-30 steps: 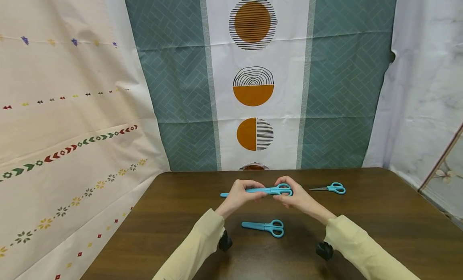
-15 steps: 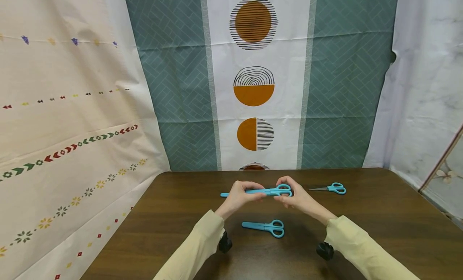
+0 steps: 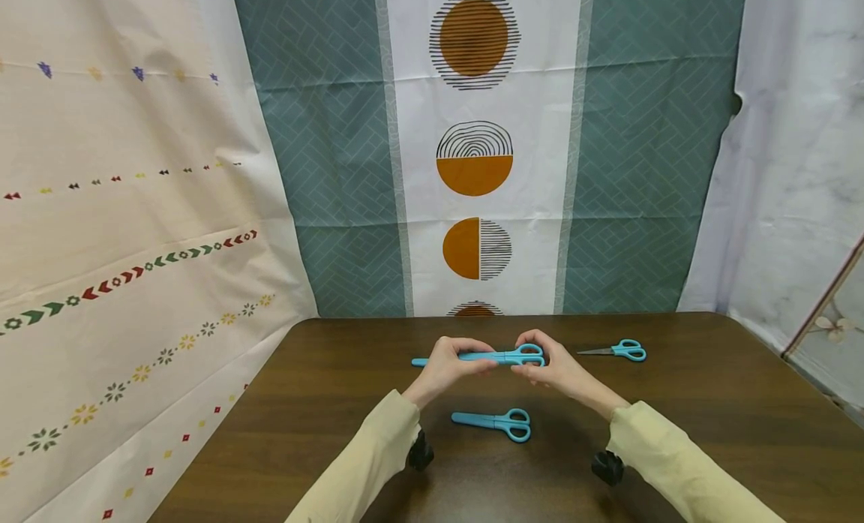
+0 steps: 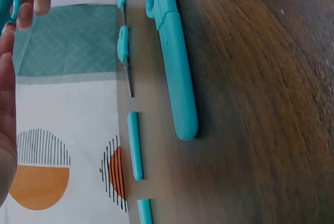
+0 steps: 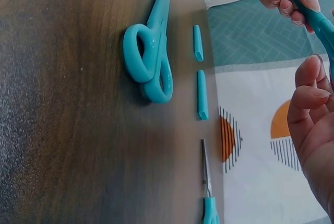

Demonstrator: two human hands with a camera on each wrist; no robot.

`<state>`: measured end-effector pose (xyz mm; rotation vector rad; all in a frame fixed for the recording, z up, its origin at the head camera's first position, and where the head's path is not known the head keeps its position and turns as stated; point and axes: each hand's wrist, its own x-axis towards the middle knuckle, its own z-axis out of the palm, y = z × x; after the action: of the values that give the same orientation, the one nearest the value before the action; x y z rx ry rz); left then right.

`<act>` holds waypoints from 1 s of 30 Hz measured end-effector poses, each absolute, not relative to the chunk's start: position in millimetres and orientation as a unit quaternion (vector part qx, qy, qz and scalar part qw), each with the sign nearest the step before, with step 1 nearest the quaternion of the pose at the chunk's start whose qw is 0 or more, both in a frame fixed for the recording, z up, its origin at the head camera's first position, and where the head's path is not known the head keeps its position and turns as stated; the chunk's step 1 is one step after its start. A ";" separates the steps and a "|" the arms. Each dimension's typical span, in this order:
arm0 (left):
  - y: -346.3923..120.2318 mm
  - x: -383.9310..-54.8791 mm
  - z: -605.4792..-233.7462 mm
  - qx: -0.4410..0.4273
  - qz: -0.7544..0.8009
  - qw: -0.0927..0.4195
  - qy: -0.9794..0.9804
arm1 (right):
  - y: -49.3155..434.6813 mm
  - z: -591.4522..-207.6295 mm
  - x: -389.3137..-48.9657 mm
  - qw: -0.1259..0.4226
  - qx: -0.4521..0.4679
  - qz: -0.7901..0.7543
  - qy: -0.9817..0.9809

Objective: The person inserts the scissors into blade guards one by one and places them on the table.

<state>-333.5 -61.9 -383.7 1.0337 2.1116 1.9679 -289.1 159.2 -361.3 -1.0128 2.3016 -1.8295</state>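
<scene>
In the head view, I hold a pair of light-blue scissors (image 3: 513,356) above the table, lying sideways with the blade end in a blue sheath. My left hand (image 3: 448,367) pinches the sheathed part between thumb and fingers. With its thumb and fingertips, my right hand (image 3: 552,367) grips the finger loops at the other end. Below the hands, a second sheathed pair of scissors (image 3: 491,422) lies on the table, handles to the right; it shows large in the left wrist view as blue sheathed scissors (image 4: 177,72).
Unsheathed scissors (image 3: 619,350) lie at the back right. The left wrist view shows two bare-bladed pairs, the nearer scissors (image 4: 123,46) among them, and two loose sheaths, one sheath (image 4: 134,145) whole. Wooden table (image 3: 324,433); patterned cloths (image 3: 475,163) hang behind it.
</scene>
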 end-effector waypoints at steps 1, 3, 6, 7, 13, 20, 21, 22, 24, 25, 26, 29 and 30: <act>-61.9 -334.1 -384.3 0.337 0.640 0.037 0.690 | 159.4 -361.9 -289.6 0.017 -0.325 -0.588 0.740; -61.7 -335.8 -386.0 0.336 0.637 0.037 0.693 | 159.7 -363.1 -290.2 0.017 -0.323 -0.585 0.744; -61.8 -336.9 -387.9 0.331 0.632 0.039 0.700 | 160.1 -364.4 -290.5 0.018 -0.320 -0.580 0.749; -61.9 -337.3 -388.6 0.329 0.631 0.040 0.702 | 160.2 -364.8 -290.7 0.020 -0.319 -0.580 0.749; -63.7 -342.2 -394.4 0.316 0.614 0.041 0.722 | 159.9 -367.5 -294.1 0.031 -0.304 -0.573 0.761; -66.8 -347.4 -402.6 0.304 0.595 0.039 0.743 | 156.9 -372.9 -298.0 0.009 -0.311 -0.544 0.779; -67.2 -347.7 -403.3 0.304 0.596 0.041 0.742 | 156.5 -373.6 -298.5 0.007 -0.312 -0.540 0.781; -67.4 -347.9 -404.0 0.303 0.598 0.042 0.741 | 156.5 -374.0 -298.6 0.005 -0.312 -0.537 0.784; -67.6 -348.3 -405.2 0.302 0.599 0.044 0.740 | 156.5 -374.1 -298.3 0.003 -0.311 -0.531 0.788; -67.9 -348.5 -405.7 0.301 0.598 0.043 0.742 | 156.7 -373.9 -298.1 0.003 -0.308 -0.529 0.791; -68.1 -348.6 -406.0 0.298 0.594 0.040 0.746 | 156.8 -373.6 -297.9 0.004 -0.306 -0.527 0.793; -69.4 -348.4 -407.8 0.294 0.582 0.029 0.758 | 157.9 -374.2 -297.5 0.016 -0.294 -0.527 0.797; -70.1 -346.0 -406.1 0.293 0.577 0.026 0.762 | 158.2 -375.1 -297.7 0.022 -0.292 -0.527 0.798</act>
<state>-346.0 -70.1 -406.1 0.9064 2.3556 1.7823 -297.7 158.2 -375.1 -0.9045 2.4723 -1.6341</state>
